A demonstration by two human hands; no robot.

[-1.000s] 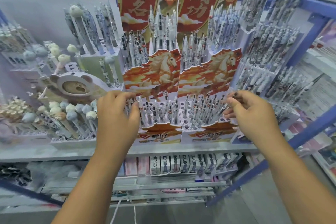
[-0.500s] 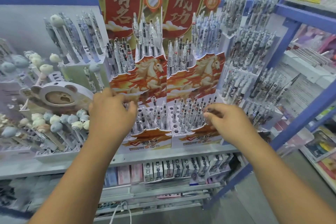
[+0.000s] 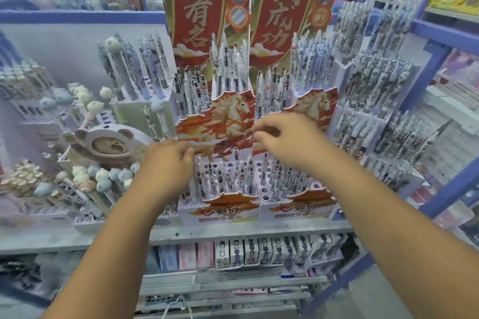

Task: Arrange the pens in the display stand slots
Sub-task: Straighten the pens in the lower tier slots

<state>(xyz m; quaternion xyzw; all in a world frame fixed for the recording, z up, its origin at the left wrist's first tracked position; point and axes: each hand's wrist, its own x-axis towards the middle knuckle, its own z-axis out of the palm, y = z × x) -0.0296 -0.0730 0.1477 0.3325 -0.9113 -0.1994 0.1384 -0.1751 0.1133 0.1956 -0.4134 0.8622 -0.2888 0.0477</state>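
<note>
A: Stationery shop aisle, blue metal shelving, grey shelf [image 3: 233,232] carrying two cardboard display stands side by side.

B: Progress?

A: Partway, I'd judge. Left display stand [image 3: 223,211] front tier has pens [image 3: 220,179] standing in round slots, several holes bare. Right display stand [image 3: 298,208] front tier is fuller, a few holes open near its front edge. Upper tiers of both look packed.

B: Hands?

A: Left hand [image 3: 168,163] is at the left edge of the left stand's front tier, fingers curled down among the pens; can't tell if it holds one. Right hand [image 3: 290,142] hovers over the seam between the stands, fingers curled, thumb and forefinger close; too blurred to see a pen.

B: Materials?

A: Glossy printed card, red and gold horse art, die-cut wavy edges. Pens are slim plastic cylinders, white barrels, dark clips. Bear-shaped stand [image 3: 114,145] to the left, matte, rounded.
</note>
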